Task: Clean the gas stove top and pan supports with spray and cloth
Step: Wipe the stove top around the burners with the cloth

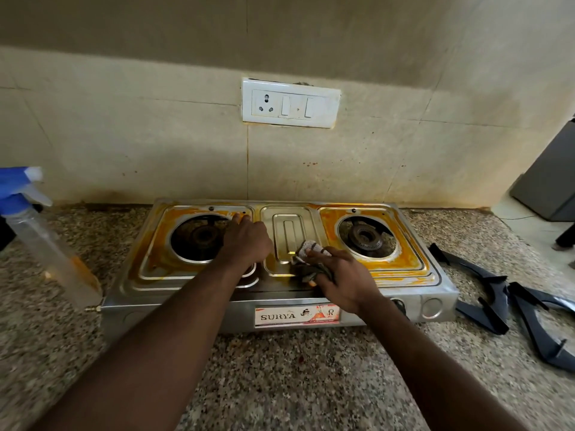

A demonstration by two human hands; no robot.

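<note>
A steel two-burner gas stove (280,298) sits on the speckled counter, its top smeared with orange grime around both burners. My left hand (247,241) rests flat on the stove top beside the left burner (202,236), fingers stretched toward the back. My right hand (340,276) grips a crumpled grey cloth (306,248) and presses it on the raised centre panel. The right burner (365,236) is bare. Two black pan supports (510,301) lie on the counter to the right of the stove. A clear spray bottle (46,241) with a blue trigger stands at the left.
A white socket and switch plate (291,103) is on the stained tiled wall behind the stove. A grey appliance (550,181) stands at the far right. The granite counter (280,377) stretches in front of the stove.
</note>
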